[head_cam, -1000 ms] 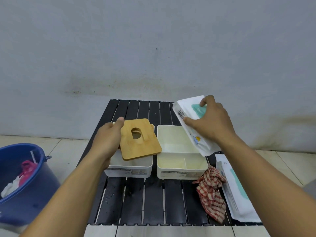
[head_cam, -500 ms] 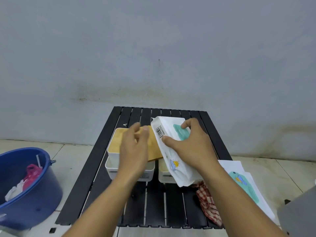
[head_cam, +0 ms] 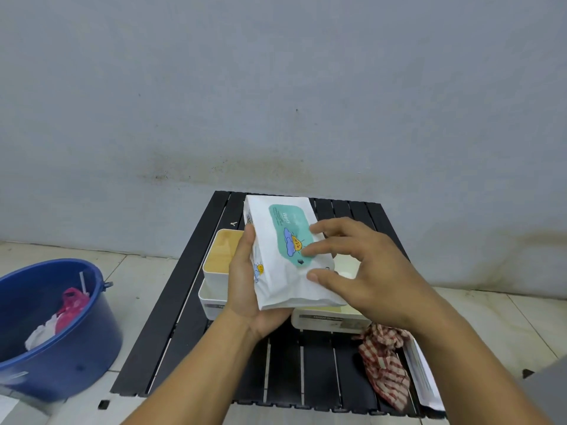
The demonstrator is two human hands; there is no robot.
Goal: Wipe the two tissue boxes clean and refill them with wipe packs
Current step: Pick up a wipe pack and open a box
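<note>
A white wipe pack [head_cam: 285, 253] with a teal label is held above the black slatted table [head_cam: 285, 369]. My left hand [head_cam: 245, 289] cups its left side and underside. My right hand [head_cam: 359, 271] rests fingertips on its label and right edge. Behind the left hand stands a white tissue box [head_cam: 214, 280] with a bamboo lid [head_cam: 222, 251] on top. The second white tissue box [head_cam: 331, 320] sits to the right, open, mostly hidden under the pack and my right hand. A second wipe pack [head_cam: 425, 378] lies at the table's right edge.
A red-and-white checked cloth [head_cam: 385, 363] lies crumpled in front of the right box. A blue bucket [head_cam: 55, 332] with pink and white items stands on the tiled floor to the left. A grey wall rises behind the table.
My left hand left the bamboo lid on the left box and took the pack from below. The pack turned label-up between both hands, and the view shifted.
</note>
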